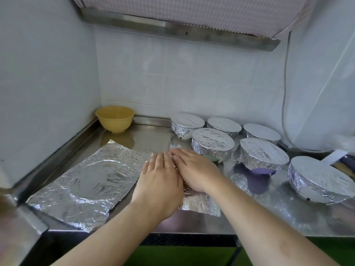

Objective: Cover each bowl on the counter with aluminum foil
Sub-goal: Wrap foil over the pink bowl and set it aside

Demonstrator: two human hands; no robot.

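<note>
Head view, hands: left hand and right hand lie flat at frame centre, fingers straight, side by side, pressing on a foil sheet.
Step advice: probably smoothing it; press outward from the middle, lightly, so it does not tear.
Bowls: six foil-covered bowls fill the right half; a bare yellow bowl stands at centre left, in the corner.
Spare foil: a sheet with a round imprint lies lower left.
Hidden: what is beneath the palms cannot be told; objects at the right edge are cut off.
</note>
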